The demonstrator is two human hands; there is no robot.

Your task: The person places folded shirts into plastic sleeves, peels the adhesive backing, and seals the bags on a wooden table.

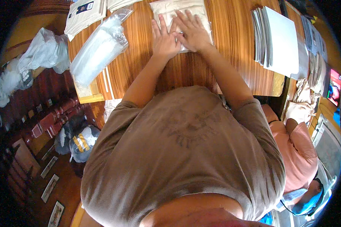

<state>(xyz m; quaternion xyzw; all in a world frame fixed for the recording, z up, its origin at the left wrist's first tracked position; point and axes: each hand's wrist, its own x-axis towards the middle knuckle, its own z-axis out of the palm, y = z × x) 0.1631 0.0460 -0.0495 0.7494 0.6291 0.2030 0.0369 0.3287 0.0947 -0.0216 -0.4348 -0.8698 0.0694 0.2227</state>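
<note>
A folded cream garment in a clear plastic bag [161, 6] lies flat at the far middle of the wooden table. My left hand [166, 41] rests palm down on its near left part, fingers spread. Beside it my right hand [194, 33] also presses flat on the bag, fingers apart and pointing away from me. The two hands touch or nearly touch at the thumbs. Neither hand grips anything.
To the left on the table [231, 72] lies a stack of clear plastic bags [98, 53], with folded cream garments [85, 17] behind it. At the right stands a stack of white boards [282, 41]. A person in a salmon-coloured top [295, 155] is close at my right.
</note>
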